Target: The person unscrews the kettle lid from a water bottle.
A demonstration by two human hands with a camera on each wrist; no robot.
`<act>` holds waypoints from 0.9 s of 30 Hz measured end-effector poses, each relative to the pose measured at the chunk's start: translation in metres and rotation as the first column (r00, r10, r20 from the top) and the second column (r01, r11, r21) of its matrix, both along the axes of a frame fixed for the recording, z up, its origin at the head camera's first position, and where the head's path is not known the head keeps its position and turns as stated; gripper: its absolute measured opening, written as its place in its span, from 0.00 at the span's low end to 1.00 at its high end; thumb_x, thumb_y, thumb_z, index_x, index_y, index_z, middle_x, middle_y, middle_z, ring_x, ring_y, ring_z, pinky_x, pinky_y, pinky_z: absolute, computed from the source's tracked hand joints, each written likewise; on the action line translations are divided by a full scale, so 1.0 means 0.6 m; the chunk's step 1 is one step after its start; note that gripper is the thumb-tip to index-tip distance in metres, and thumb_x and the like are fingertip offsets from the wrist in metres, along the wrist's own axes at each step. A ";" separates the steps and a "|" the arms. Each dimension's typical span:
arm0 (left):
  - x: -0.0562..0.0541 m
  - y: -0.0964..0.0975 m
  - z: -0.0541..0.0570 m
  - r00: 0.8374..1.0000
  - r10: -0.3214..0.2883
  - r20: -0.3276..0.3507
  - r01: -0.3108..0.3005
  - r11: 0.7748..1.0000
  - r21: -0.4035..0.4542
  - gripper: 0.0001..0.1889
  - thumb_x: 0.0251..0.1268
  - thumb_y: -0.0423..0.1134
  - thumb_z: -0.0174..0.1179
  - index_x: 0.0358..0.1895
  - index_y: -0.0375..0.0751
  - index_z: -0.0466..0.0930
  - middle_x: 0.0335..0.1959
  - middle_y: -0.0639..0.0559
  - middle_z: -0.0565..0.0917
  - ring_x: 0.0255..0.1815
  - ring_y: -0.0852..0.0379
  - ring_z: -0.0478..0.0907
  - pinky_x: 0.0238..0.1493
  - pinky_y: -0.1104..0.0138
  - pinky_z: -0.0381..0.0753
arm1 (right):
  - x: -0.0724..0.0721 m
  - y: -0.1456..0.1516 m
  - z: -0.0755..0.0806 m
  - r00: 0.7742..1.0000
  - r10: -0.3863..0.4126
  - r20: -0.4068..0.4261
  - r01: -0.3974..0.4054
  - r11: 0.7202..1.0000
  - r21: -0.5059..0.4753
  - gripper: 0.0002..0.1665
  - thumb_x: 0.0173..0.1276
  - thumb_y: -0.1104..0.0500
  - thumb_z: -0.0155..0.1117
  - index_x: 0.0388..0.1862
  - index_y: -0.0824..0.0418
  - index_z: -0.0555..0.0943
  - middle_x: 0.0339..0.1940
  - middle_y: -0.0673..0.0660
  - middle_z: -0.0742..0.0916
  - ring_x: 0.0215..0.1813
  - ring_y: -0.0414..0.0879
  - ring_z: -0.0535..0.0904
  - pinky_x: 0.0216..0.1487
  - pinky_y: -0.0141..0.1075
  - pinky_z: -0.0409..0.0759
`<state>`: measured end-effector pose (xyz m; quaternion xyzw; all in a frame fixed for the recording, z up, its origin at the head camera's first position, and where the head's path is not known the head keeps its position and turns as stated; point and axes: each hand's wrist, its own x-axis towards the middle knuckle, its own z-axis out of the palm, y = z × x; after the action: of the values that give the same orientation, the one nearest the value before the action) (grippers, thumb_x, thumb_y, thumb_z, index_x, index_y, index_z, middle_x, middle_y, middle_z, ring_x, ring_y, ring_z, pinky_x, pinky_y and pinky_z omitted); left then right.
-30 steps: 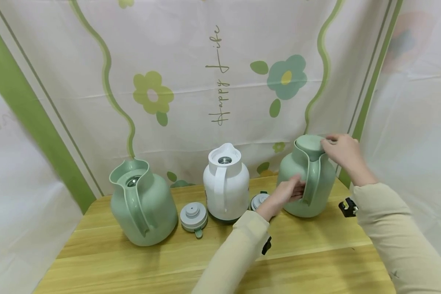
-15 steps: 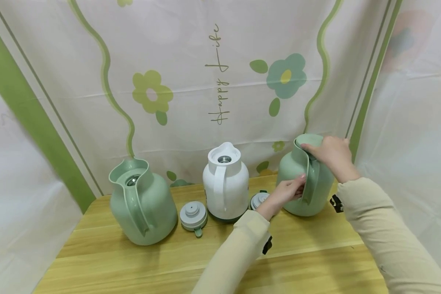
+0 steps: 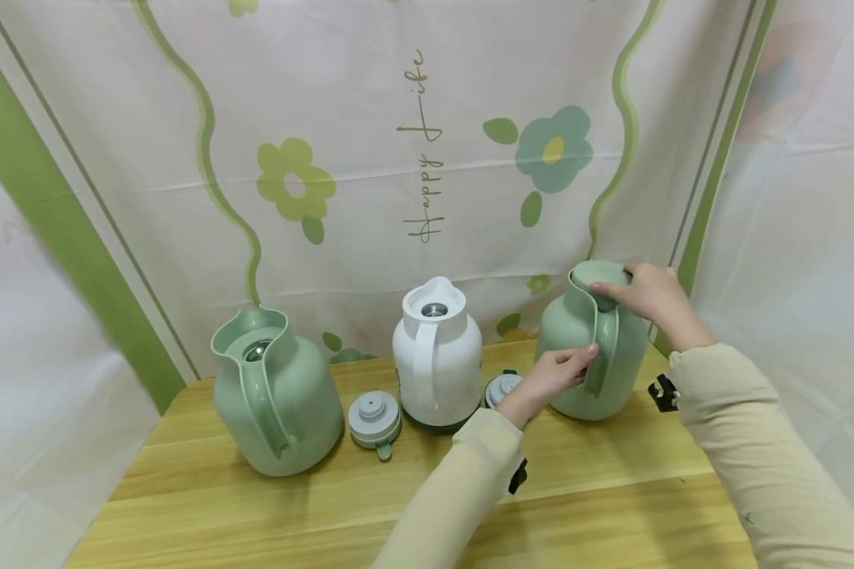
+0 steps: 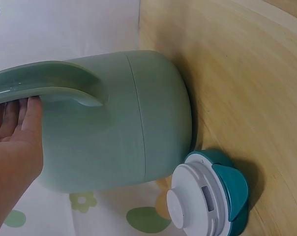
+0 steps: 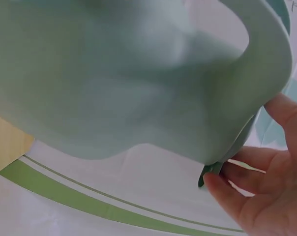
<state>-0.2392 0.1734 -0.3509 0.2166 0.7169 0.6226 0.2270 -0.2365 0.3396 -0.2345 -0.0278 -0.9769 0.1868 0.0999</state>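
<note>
At the right of the head view stands a green vacuum jug [image 3: 565, 328] with a green lid [image 3: 601, 274] seated in its mouth. My right hand [image 3: 653, 296] grips that lid, thumb on the near side and fingers at the far right rim. In the right wrist view the fingers are by a small dark green tab [image 5: 210, 173] under the lid. My left hand [image 3: 551, 379] holds the jug's handle [image 3: 605, 348], its fingertips against the inner side in the left wrist view. Beside the jug, partly behind my left wrist, lies an upturned grey-and-green lid [image 3: 501, 387].
A white vacuum jug [image 3: 441, 356] stands lidless in the middle of the wooden table [image 3: 313, 521]. At the left is another lidless green jug [image 3: 285, 403], with an upturned grey lid [image 3: 375, 419] between the two. A printed curtain [image 3: 370, 103] hangs close behind.
My right hand has shifted left over the lid, its thumb coming round to the near side. My left fingers have closed in on the handle. The jugs stay in place.
</note>
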 end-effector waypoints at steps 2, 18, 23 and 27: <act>0.000 0.000 0.000 1.000 -0.002 -0.004 0.002 1.000 0.000 0.26 0.70 0.58 0.49 0.62 0.45 0.76 0.62 0.49 0.78 0.60 0.55 0.79 0.60 0.66 0.79 | -0.003 0.006 0.001 1.000 0.019 0.017 -0.019 1.000 -0.007 0.49 0.69 0.37 0.54 0.66 0.80 0.62 0.62 0.83 0.68 0.63 0.79 0.60 0.65 0.68 0.55; -0.001 0.001 -0.006 0.998 0.003 -0.061 -0.003 1.000 0.002 0.25 0.71 0.58 0.48 0.48 0.39 0.83 0.55 0.52 0.82 0.57 0.56 0.80 0.57 0.68 0.80 | 0.001 0.023 0.004 0.991 0.118 0.067 -0.113 0.991 -0.069 0.47 0.74 0.40 0.47 0.71 0.79 0.53 0.70 0.83 0.57 0.69 0.78 0.52 0.67 0.69 0.56; 0.000 0.001 -0.004 0.998 0.004 -0.057 -0.003 1.000 0.006 0.25 0.71 0.58 0.48 0.53 0.42 0.82 0.59 0.53 0.81 0.58 0.56 0.80 0.58 0.68 0.80 | 0.008 0.005 0.003 1.000 -0.023 0.016 0.025 0.995 -0.100 0.52 0.71 0.35 0.46 0.68 0.81 0.57 0.64 0.86 0.61 0.66 0.78 0.53 0.61 0.70 0.63; 0.002 0.001 -0.002 0.999 -0.004 -0.047 0.005 1.000 0.015 0.25 0.72 0.57 0.48 0.57 0.43 0.80 0.61 0.52 0.79 0.59 0.56 0.79 0.59 0.68 0.79 | 0.007 -0.003 -0.003 0.999 -0.052 0.010 0.052 0.994 -0.091 0.56 0.68 0.33 0.51 0.67 0.85 0.57 0.62 0.87 0.63 0.65 0.78 0.54 0.61 0.68 0.64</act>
<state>-0.2383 0.1740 -0.3520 0.2345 0.7170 0.6220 0.2098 -0.2320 0.3379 -0.2363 -0.0584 -0.9667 0.2284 0.0995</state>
